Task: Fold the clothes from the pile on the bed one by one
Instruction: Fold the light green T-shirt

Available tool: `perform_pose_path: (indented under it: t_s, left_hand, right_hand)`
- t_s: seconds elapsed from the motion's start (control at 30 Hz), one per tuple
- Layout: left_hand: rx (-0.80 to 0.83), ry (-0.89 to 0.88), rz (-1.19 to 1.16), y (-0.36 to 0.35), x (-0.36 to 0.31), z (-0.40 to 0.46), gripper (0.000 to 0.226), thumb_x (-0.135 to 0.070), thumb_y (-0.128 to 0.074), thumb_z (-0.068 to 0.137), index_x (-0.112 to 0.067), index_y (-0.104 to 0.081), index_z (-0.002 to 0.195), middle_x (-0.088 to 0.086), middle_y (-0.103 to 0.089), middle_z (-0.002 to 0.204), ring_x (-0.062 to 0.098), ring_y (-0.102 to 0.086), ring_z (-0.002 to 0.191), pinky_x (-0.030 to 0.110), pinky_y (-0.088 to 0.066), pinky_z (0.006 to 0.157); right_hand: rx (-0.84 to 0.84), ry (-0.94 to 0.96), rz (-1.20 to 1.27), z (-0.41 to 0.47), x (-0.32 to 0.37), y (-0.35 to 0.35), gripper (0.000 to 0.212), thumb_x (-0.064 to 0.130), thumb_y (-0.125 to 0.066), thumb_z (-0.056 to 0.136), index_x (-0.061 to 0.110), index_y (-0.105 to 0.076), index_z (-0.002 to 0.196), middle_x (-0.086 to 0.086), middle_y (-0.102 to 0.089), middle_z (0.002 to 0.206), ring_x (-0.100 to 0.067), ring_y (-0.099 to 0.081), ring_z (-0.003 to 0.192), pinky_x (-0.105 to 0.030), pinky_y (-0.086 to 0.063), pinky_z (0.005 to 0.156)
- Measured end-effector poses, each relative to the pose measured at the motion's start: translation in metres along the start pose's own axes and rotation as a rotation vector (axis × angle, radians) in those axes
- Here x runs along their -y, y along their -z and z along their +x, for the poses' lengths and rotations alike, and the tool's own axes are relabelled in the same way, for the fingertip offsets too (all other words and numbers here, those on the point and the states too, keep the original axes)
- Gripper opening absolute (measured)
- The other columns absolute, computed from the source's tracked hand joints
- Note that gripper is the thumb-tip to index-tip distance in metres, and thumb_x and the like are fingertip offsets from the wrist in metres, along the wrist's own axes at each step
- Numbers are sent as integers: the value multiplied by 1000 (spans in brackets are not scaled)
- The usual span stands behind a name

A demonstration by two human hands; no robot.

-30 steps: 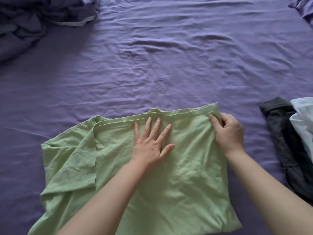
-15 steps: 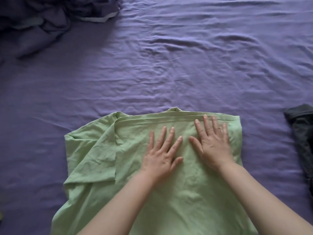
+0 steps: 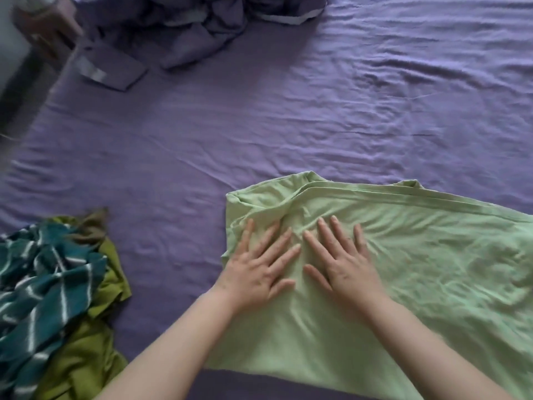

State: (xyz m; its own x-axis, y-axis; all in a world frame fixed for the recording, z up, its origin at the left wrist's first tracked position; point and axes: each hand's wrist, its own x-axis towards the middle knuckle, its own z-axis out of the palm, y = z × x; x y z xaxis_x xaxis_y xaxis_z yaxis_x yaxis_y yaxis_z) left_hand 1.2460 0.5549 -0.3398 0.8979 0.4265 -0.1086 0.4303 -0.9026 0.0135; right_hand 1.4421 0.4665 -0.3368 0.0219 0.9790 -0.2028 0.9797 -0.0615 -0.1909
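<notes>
A light green garment [image 3: 418, 272] lies spread on the purple bed sheet [image 3: 259, 134], its upper edge folded over. My left hand [image 3: 259, 269] presses flat on the garment's left part with fingers spread. Right beside it, my right hand [image 3: 343, 261] also lies flat on the cloth, fingers straight. A pile of clothes [image 3: 54, 301] sits at the lower left: a teal striped piece on top of olive green fabric.
A crumpled purple duvet [image 3: 202, 27] lies at the top of the bed, with a flat purple folded piece [image 3: 112, 67] next to it. The bed's left edge and a wooden piece of furniture [image 3: 43, 27] show at the upper left.
My view has swung left, bringing the clothes pile into sight. Both hands have slid left across the green garment; earlier the right hand pinched its right corner, now it lies flat.
</notes>
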Motion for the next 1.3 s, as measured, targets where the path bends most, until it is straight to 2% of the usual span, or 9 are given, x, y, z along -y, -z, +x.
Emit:
perform_pose_path:
  t_s: [0.13,0.23,0.3,0.4,0.5,0.63,0.83,1.2,1.3]
  left_hand:
    - [128,208,-4,12,37,13,67,-62,-21,91,-26,-42,143,4,-32,153,32,-16,144,64,-12,107]
    - [223,365,-25,16,47,18,68,-68,-4,87,-41,-5,149,-3,18,156,29,19,145,61,12,111]
    - [253,545,-151,18,50,18,64,-67,-10,91,-43,9,147,-2,26,156,25,24,143,56,17,111]
    - [70,808,-416,16,51,11,65,-56,-24,97,-22,-15,152,7,-6,160,24,0,147,47,3,116]
    - [-299,1019,-606,24,50,10,44,-44,-45,96,-10,-62,118,15,-52,128,33,-39,126,39,-30,104]
    - [-120,1223,-600,37,50,13,30,-42,-54,91,-19,-63,108,8,-59,118,30,-47,116,38,-37,95]
    - [-102,1306,-846,36,51,10,36,-48,-53,91,-16,-62,103,6,-66,111,29,-57,108,37,-45,91]
    - [16,1154,-691,59,77,8,14,-31,-61,88,-19,-65,83,1,-68,91,24,-62,91,29,-43,73]
    - [-150,1123,-889,68,96,16,17,-22,-53,94,-8,-59,86,7,-67,75,21,-67,58,31,-55,60]
  right_hand:
    - [79,7,-52,36,26,6,66,64,-5,93,32,-31,144,-9,-34,150,-33,-20,142,-57,-9,108]
    - [113,-71,-71,61,36,10,76,74,7,79,42,0,147,0,6,159,-29,10,145,-61,7,110]
    - [187,-134,-77,70,40,15,71,74,-1,84,42,8,147,2,18,157,-26,21,143,-63,9,109]
    - [222,-162,-69,64,47,19,68,67,-12,90,38,9,148,0,19,157,-27,23,142,-62,10,110]
    - [221,-164,-64,46,52,15,71,69,-3,86,37,10,148,-2,18,157,-27,23,142,-59,11,112]
    - [227,-181,-58,32,54,13,86,67,16,67,38,9,148,-2,15,158,-26,21,143,-55,11,112]
    - [250,-205,-18,29,60,20,64,59,-18,95,36,10,148,-3,16,158,-26,21,143,-54,10,114]
    - [281,-235,-22,28,65,22,63,56,-17,97,34,10,148,-5,18,157,-27,22,143,-55,8,114]
    - [268,-236,-46,29,66,18,67,63,-1,89,34,10,148,-5,17,157,-28,20,143,-57,7,113]
